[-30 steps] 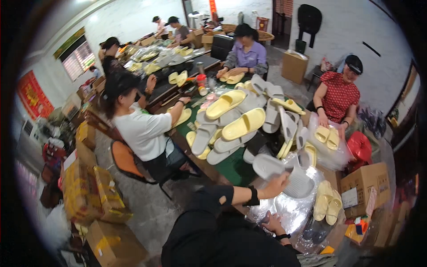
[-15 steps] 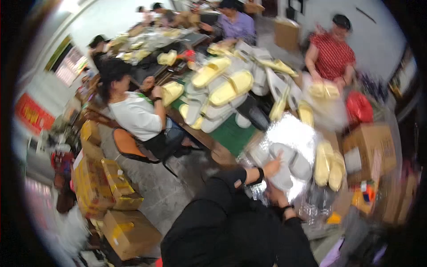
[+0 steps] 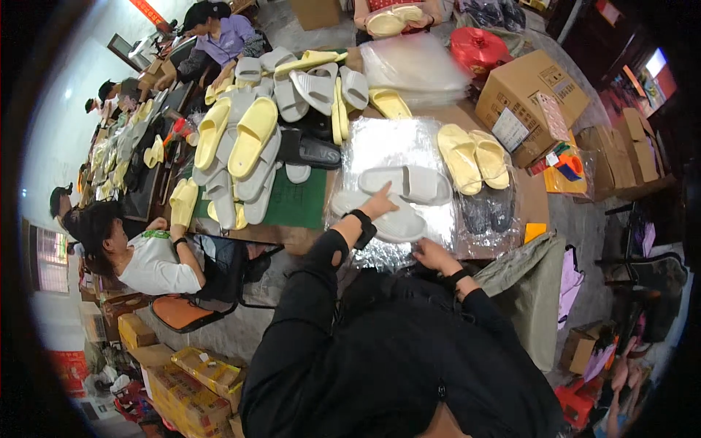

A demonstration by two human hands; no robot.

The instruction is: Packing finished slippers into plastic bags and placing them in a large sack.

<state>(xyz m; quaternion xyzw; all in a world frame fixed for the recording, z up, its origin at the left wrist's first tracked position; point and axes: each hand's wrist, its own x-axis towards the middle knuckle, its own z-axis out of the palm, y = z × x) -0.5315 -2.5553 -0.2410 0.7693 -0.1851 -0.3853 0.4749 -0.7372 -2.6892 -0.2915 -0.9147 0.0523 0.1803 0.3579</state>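
Note:
Two grey slide slippers lie on a shiny stack of clear plastic bags (image 3: 391, 142) in front of me. One grey slipper (image 3: 427, 186) is on the far side; the nearer grey slipper (image 3: 401, 223) lies partly under my left hand (image 3: 378, 204). That hand rests over the slippers with its index finger stretched out. By the near edge of the bags is my right hand (image 3: 436, 257), its fingertips close together at the plastic; whether they pinch it is unclear. Right of the bags sits a pair of yellow slippers (image 3: 475, 159), beside a bagged black pair (image 3: 488, 212).
A heap of yellow and grey slippers (image 3: 252, 139) covers the table to the left. Farther back are more plastic bags (image 3: 412, 66), a red bundle (image 3: 478, 47) and a cardboard box (image 3: 531, 108). Co-workers sit left and across, one beside an orange chair (image 3: 191, 312).
My view has turned and tilted, so the table now sits straighter and the picture is sharper. My left hand stays over the grey slippers and my right hand at the bags' near edge.

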